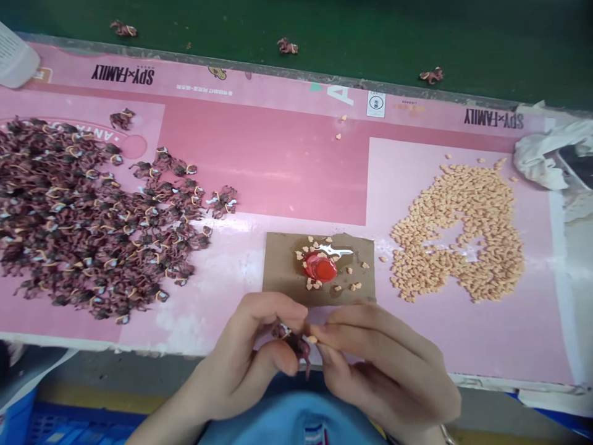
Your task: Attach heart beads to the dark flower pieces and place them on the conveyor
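Note:
Between the thumb and fingers of my left hand (pixel 254 358) is a small dark reddish-brown figurine (pixel 299 346), partly covered by the fingers. My right hand (pixel 380 358) pinches a tiny tan piece (pixel 312 339) against the figurine's right side. Just beyond both hands lies a brown cardboard piece (pixel 282 266) with a wet red blob (pixel 324 269), a white smear and several tan pieces on it. A large pile of similar figurines (pixel 92 216) covers the left of the table. On the right spreads a heap of loose tan pieces (pixel 491 216).
The table is covered with pink printed sheets (pixel 269 161). Along the far side runs a green surface (pixel 370 37) carrying three spaced figurines. A white bottle (pixel 16 55) stands at the far left, and crumpled white material (pixel 540 161) lies at the right edge.

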`<move>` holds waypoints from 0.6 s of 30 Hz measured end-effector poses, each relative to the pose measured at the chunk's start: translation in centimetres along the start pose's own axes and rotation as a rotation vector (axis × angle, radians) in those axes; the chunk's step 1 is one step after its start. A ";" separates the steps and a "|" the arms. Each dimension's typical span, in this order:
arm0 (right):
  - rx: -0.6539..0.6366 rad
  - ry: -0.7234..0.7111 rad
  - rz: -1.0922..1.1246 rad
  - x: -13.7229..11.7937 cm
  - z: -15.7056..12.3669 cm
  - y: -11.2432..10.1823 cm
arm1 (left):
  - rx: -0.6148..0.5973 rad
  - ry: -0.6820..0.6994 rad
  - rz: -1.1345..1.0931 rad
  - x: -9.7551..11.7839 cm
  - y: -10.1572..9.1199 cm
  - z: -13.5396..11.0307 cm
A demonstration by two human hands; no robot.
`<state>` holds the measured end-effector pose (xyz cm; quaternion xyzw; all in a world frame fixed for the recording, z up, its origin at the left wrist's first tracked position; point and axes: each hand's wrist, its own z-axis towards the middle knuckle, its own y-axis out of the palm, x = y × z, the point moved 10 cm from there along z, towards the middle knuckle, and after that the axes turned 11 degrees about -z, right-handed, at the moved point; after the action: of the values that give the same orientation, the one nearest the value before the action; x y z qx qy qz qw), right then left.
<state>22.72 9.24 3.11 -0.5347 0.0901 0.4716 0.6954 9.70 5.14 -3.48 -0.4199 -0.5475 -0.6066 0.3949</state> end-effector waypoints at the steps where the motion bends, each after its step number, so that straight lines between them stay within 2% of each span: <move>1: -0.018 -0.006 0.002 0.0 0.0 0.2 | -0.008 0.003 0.000 0.1 0.0 -0.1; 4: -0.067 -0.056 -0.050 -0.6 -0.3 0.5 | -0.004 0.014 0.026 0.3 -0.1 0.0; 9: -0.106 -0.203 -0.302 -2.4 -1.1 1.0 | -0.025 0.088 0.185 1.2 0.1 0.9; 11: -0.135 -0.203 -0.293 -2.4 -1.2 1.2 | -0.038 0.127 0.249 1.5 0.4 1.2; 15: -0.132 -0.068 -0.188 0.0 -1.3 0.0 | -0.033 0.183 0.350 2.6 0.4 1.7; 18: -0.001 0.143 -0.232 3.4 -2.3 -2.8 | -0.044 0.224 0.522 4.4 -0.5 2.5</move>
<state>27.47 9.29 1.89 -0.5742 0.0768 0.3487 0.7368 7.95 7.57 0.60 -0.4855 -0.3605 -0.5386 0.5867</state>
